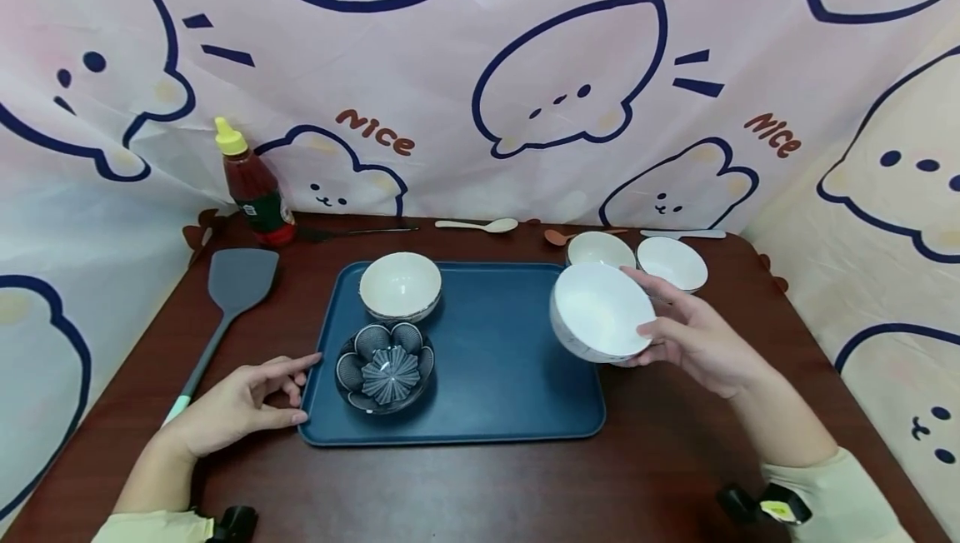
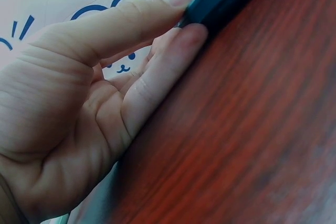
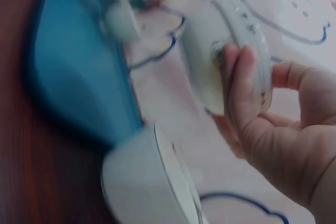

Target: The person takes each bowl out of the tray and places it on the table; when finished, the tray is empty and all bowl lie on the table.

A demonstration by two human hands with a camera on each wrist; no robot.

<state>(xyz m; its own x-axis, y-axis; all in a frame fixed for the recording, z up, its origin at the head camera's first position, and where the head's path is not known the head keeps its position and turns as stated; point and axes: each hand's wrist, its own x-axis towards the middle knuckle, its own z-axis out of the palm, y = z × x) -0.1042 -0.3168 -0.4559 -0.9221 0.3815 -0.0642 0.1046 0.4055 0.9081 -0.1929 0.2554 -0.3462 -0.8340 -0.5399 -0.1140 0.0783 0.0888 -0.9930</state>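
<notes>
Gripping a white bowl (image 1: pixel 600 312) by its rim, the right hand (image 1: pixel 693 335) holds it tilted above the right edge of the blue tray (image 1: pixel 495 376), right of frame centre. At lower left, the left hand (image 1: pixel 240 401) rests loosely open, fingertips touching the tray's left edge.

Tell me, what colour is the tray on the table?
Dark blue tray, clearest in the head view.

Sauce bottle (image 1: pixel 252 185), back left; grey spatula (image 1: pixel 228 301) beside it; pale spoon (image 1: pixel 480 226) and two white bowls (image 1: pixel 637 258) along the back.
</notes>
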